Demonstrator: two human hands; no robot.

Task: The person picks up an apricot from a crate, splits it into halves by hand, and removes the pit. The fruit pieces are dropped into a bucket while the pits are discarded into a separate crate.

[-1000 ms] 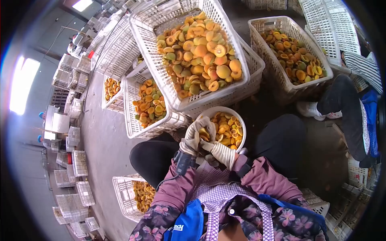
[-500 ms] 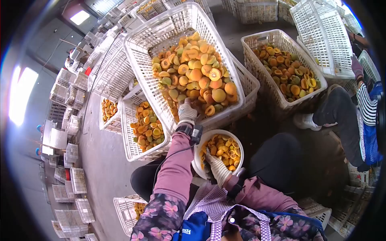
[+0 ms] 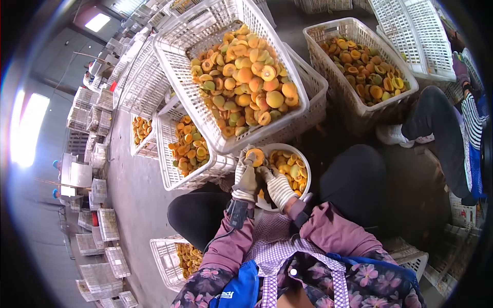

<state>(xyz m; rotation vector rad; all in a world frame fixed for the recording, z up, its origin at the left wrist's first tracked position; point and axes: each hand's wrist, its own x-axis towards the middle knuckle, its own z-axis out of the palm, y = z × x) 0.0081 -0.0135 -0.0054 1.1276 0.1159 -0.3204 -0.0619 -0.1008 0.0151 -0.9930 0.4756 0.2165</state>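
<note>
My left hand (image 3: 246,177), in a pale work glove, pinches an orange apricot half (image 3: 254,157) beside the white bucket (image 3: 308,179). Close against it, over the bucket, is my right hand (image 3: 279,189), also gloved, with its fingers curled. Whatever those fingers hold is hidden. Cut yellow-orange apricot pieces (image 3: 292,172) fill the bucket. Just beyond my hands a large white crate (image 3: 226,145) sits tilted towards me, with a heap of halved apricots (image 3: 246,77) in it.
Another crate (image 3: 354,105) of apricot halves stands at the right, near a seated person's leg (image 3: 434,120). More fruit fills a crate (image 3: 167,177) at the left. A smaller crate (image 3: 159,256) lies by my left knee (image 3: 192,215). Stacked crates line the hall.
My left hand has drawn back from the fruit heap to the bucket, bringing an apricot half beside my right hand. The view has shifted slightly, and my right hand stays over the bucket.
</note>
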